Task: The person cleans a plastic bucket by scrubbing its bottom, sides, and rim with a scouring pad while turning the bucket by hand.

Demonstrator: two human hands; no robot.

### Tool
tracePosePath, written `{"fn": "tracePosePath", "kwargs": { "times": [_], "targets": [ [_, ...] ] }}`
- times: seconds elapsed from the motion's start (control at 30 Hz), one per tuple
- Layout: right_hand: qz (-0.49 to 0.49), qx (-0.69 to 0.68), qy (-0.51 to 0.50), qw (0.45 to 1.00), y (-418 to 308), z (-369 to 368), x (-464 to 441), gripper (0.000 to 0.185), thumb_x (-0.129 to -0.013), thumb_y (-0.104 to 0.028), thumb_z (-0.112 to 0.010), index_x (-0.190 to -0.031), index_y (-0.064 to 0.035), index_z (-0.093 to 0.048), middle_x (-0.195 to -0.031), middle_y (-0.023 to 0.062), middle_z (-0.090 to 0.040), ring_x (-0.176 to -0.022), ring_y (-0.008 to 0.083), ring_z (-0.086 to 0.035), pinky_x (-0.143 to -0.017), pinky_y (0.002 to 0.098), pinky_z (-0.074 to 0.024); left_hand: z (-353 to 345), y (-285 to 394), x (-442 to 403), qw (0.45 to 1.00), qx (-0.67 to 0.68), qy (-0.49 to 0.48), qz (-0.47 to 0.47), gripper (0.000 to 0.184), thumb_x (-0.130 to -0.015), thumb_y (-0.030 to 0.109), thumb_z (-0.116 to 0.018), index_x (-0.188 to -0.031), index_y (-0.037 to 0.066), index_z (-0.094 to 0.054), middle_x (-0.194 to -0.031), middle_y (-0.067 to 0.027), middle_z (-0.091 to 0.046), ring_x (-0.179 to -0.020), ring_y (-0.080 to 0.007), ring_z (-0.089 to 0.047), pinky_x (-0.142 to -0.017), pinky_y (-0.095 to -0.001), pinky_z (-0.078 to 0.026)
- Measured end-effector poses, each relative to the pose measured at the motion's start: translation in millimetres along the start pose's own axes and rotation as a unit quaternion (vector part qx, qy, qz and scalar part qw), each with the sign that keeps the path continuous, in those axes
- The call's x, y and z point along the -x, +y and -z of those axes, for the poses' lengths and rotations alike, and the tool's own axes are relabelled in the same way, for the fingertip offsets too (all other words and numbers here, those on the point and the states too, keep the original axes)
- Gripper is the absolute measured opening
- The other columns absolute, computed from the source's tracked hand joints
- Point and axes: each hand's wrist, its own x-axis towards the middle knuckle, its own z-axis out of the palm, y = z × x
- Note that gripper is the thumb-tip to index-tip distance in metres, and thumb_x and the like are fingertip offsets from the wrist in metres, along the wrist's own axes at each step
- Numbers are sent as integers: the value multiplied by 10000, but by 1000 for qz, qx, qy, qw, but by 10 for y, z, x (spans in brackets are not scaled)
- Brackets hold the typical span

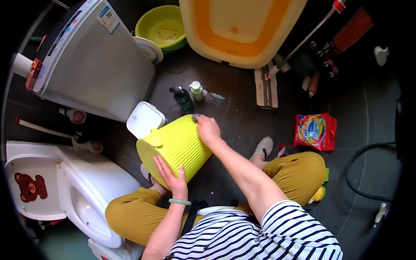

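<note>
A ribbed yellow-green bin (184, 147) lies tilted on its side in front of me, between my knees. My left hand (174, 178) holds it at the lower left, fingers extended along its round flat end and the palm near the edge. At its far upper end, my right hand (209, 131) is closed on a small dark grey scrubber (198, 117) pressed to the bin's side. Most of the scrubber is hidden by the fingers. Just beyond the bin stand a white square tub (145, 120), a dark pump bottle (182, 99) and a pale green pump bottle (196, 90).
A toilet (86, 208) with raised lid and a washing machine (99, 60) stand left. Green basins (160, 27) and an orange-white tub (242, 54) are at the back. Right are a flat mop (266, 89), a red detergent bag (315, 131) and a black hose (353, 162).
</note>
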Motion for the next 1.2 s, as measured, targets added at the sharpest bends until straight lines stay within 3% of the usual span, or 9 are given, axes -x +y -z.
{"fn": "tracePosePath", "kwargs": {
  "times": [0.1, 0.27, 0.33, 0.53, 0.6, 0.73, 0.97, 1.13, 1.2],
  "targets": [
    [135, -81, 50, 986, -270, 36, 470, 362, -782, -47, -504, -1132, -63, -597, -1150, 145, -588, -1056, 313, -537, -927, 395, -430, -43, -17, 25, 1000, 8, 18, 10, 756, -860, 267, -567, -1444, 39, -143, -1495, -177, -140, -1381, -309, -143, -1111, -390, -118],
    [163, -76, 42, 983, -424, 110, 566, 356, -789, -73, -535, -1140, -67, -599, -1144, 133, -589, -1081, 294, -523, -916, 385, -445, -8, -24, 3, 1000, -3, 20, 12, 755, -865, 289, -554, -1439, 21, -143, -1494, -178, -140, -1380, -314, -142, -1110, -394, -121],
    [120, -63, 37, 990, -142, -118, 187, 344, -822, -105, -489, -1145, -99, -605, -1151, 111, -593, -1088, 284, -522, -918, 389, -440, 10, -4, 54, 1000, -7, 18, 14, 756, -866, 301, -550, -1437, 15, -145, -1493, -179, -140, -1380, -315, -142, -1110, -395, -120],
    [-107, 22, -180, 978, 100, 30, -389, 337, -861, -168, -432, -1146, -117, -604, -1190, 58, -583, -1100, 276, -518, -946, 373, -413, -3, 55, 6, 996, -38, -50, -63, 770, -835, 263, -588, -1433, 23, -166, -1492, -201, -121, -1372, -360, -141, -1103, -427, -132],
    [4, -41, -79, 996, 203, -9, -218, 338, -876, -165, -424, -1164, -108, -591, -1211, 67, -569, -1111, 277, -509, -954, 370, -405, 0, 60, -21, 998, -24, -40, -46, 758, -840, 265, -585, -1431, 21, -179, -1491, -201, -127, -1371, -358, -147, -1104, -427, -132],
    [-30, -98, 41, 994, 400, -4, 436, 334, -883, -147, -457, -1193, -88, -565, -1230, 88, -550, -1139, 285, -482, -970, 370, -391, -27, 101, -46, 999, 2, -25, -32, 742, -841, 256, -583, -1426, 15, -196, -1488, -201, -138, -1371, -353, -153, -1104, -425, -136],
    [-50, -80, 79, 992, 438, -59, 683, 349, -872, -137, -491, -1210, -67, -544, -1225, 105, -545, -1120, 298, -492, -958, 375, -401, -43, 117, -58, 1000, -13, -10, -16, 751, -835, 230, -589, -1430, 18, -184, -1487, -201, -142, -1373, -348, -149, -1105, -420, -139],
    [-13, -37, -61, 997, 122, 50, -298, 340, -889, -168, -434, -1193, -113, -576, -1193, 108, -569, -1114, 293, -499, -916, 377, -426, 20, 66, -102, 1000, 4, 3, 17, 747, -845, 251, -579, -1432, 22, -178, -1487, -201, -142, -1375, -350, -144, -1105, -413, -136],
    [-105, 15, -187, 977, -9, -4, -533, 326, -888, -170, -411, -1140, -129, -614, -1178, 92, -581, -1095, 297, -510, -905, 367, -432, 12, 51, -68, 999, -12, -20, -26, 746, -849, 263, -574, -1432, 22, -176, -1489, -198, -140, -1377, -346, -141, -1107, -405, -130]
  ]
}}
